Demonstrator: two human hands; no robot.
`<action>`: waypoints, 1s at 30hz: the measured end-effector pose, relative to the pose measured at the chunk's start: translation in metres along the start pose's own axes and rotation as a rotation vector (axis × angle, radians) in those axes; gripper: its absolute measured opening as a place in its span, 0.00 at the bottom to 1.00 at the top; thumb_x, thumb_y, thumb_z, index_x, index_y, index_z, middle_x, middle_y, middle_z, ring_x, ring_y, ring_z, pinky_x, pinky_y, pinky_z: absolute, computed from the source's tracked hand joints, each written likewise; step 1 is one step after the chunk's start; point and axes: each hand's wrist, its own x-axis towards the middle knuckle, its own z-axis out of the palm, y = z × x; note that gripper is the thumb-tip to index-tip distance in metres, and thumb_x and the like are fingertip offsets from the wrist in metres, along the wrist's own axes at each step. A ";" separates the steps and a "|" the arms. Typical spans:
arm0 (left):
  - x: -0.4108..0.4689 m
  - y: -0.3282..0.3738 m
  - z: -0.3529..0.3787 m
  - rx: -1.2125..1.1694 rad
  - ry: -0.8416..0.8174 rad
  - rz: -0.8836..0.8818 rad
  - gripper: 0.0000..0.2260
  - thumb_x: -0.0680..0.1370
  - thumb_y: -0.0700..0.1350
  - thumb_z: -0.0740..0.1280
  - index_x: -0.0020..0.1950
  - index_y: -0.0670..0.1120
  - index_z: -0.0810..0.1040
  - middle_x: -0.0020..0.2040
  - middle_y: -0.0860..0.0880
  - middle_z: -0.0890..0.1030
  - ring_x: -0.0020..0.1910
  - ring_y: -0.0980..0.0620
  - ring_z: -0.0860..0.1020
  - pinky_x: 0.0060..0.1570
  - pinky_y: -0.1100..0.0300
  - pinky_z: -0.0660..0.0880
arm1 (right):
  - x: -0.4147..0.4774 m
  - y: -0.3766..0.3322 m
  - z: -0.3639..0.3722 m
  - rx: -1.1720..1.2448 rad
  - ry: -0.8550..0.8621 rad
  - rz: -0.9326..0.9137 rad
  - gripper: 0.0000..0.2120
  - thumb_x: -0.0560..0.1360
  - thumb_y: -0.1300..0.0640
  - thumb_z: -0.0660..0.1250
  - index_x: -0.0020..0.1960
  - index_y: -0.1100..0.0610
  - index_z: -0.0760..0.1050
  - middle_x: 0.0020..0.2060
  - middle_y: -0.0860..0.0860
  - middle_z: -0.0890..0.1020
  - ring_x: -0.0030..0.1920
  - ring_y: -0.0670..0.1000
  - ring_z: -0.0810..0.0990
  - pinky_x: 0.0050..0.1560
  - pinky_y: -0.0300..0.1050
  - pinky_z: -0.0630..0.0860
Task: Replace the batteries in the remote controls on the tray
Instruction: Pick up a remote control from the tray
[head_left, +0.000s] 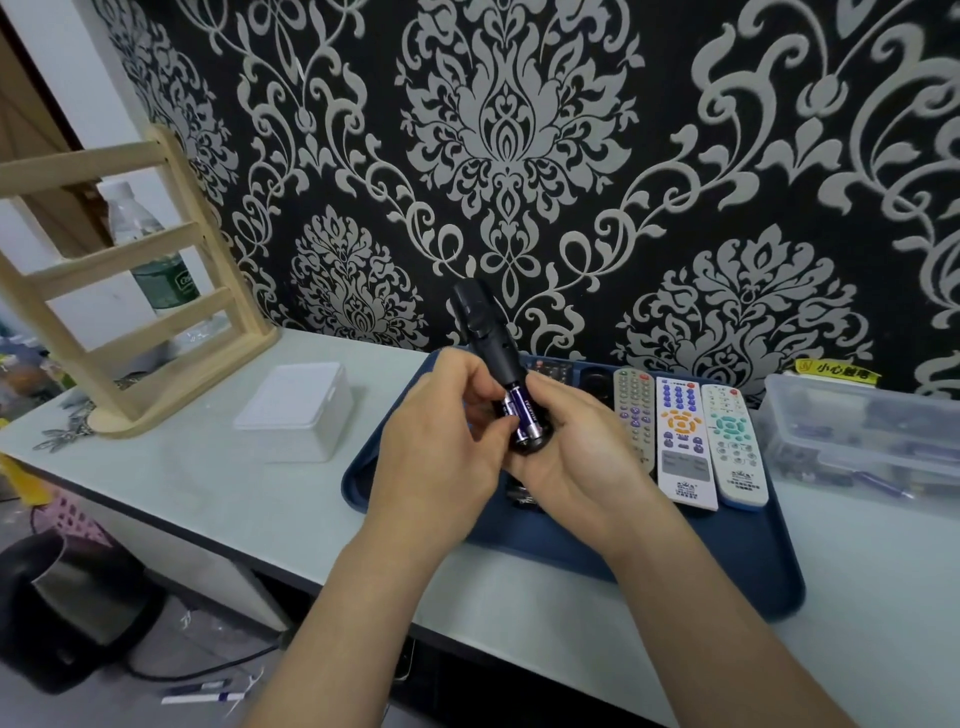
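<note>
Three pale remotes (685, 441) lie beside your hands on the tray (727, 566). Your left hand (441, 457) and right hand (582, 457) clamp their fingers on the black remote (480, 327), its long axis upright, batteries (522, 413) facing you.

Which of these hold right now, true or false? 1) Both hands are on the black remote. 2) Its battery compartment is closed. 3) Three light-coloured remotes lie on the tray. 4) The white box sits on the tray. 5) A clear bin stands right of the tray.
1) True: the left hand and right hand hold the black remote above the blue tray.
2) False: it is open, with a purple battery showing.
3) True: three light-coloured remotes lie side by side.
4) False: the white box sits on the table, left of the tray.
5) True: the clear bin is there.
</note>
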 end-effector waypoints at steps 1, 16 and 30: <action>0.000 0.000 0.001 0.031 -0.002 0.010 0.21 0.72 0.42 0.72 0.42 0.63 0.63 0.44 0.56 0.81 0.44 0.57 0.78 0.44 0.55 0.76 | 0.000 -0.001 0.001 0.016 0.008 -0.006 0.16 0.83 0.60 0.55 0.61 0.68 0.76 0.48 0.62 0.84 0.50 0.57 0.84 0.53 0.52 0.81; 0.002 -0.002 0.000 0.109 -0.074 0.088 0.22 0.73 0.40 0.71 0.42 0.63 0.61 0.49 0.59 0.80 0.43 0.61 0.77 0.40 0.69 0.71 | 0.001 0.002 -0.001 -0.007 0.049 -0.041 0.14 0.84 0.61 0.55 0.62 0.64 0.76 0.56 0.63 0.82 0.55 0.56 0.82 0.62 0.57 0.77; 0.008 -0.011 -0.007 0.148 -0.146 0.190 0.16 0.68 0.43 0.75 0.51 0.52 0.74 0.48 0.55 0.76 0.44 0.56 0.79 0.45 0.53 0.79 | -0.002 0.003 0.001 -0.177 0.004 -0.040 0.15 0.84 0.59 0.54 0.55 0.62 0.79 0.48 0.58 0.85 0.48 0.52 0.84 0.58 0.53 0.78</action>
